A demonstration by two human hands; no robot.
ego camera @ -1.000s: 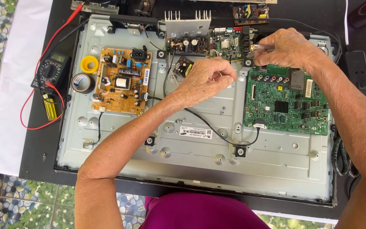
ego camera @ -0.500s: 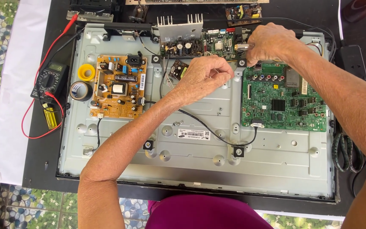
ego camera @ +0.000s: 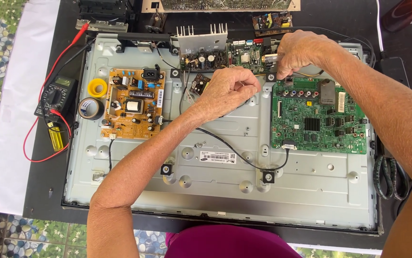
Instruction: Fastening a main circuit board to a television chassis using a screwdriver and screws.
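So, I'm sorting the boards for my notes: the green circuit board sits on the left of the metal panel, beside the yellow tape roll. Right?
Not quite. In the head view the green circuit board sits on the right of the metal panel; the board beside the yellow tape roll is the tan one.

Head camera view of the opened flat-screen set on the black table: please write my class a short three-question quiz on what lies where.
1. True or false: the yellow tape roll lies left of the tan rectangular power board.
2. Which board is the right hand nearest: A) green rectangular circuit board, B) tan power board, C) neither?
3. Fill in: the red and black probe leads run to the black handheld ____.

Key
1. True.
2. A; it works just above that board's top edge, while the left hand is curled over the grey metal back panel.
3. Multimeter.
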